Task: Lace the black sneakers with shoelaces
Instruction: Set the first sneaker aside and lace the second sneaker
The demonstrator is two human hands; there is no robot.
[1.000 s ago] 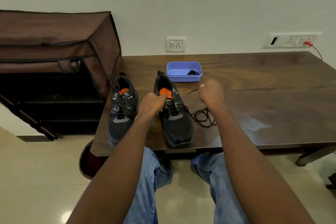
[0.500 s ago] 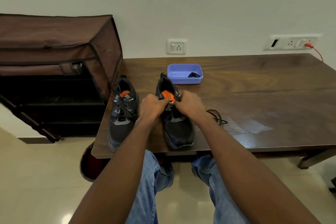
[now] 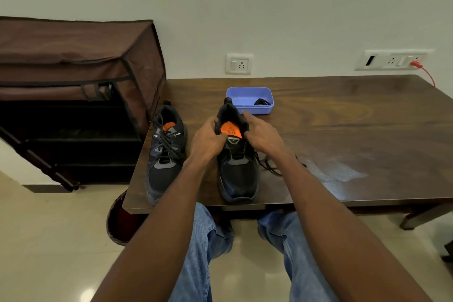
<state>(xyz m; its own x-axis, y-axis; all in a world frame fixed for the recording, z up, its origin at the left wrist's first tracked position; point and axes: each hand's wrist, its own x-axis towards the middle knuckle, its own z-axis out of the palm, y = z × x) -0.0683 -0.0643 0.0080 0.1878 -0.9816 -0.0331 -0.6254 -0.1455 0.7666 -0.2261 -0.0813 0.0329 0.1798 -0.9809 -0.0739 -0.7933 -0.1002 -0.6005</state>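
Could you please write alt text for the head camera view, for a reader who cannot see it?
A seated person's left hand and right hand grip the collar of the right-hand black sneaker on a dark wooden table, its shoelace trailing loose beside it. The other sneaker, already laced, stands to its left; a purple tray sits behind.

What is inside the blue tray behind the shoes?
A small dark bundle lies at the right end of the blue tray, maybe a lace. The near wall and the shoe heel hide part of its floor.

light: dim, even indoor | glare: soft sheen on table [image 3: 343, 169] and floor [image 3: 49, 240] | edges: wide-angle bending | focus: sharp
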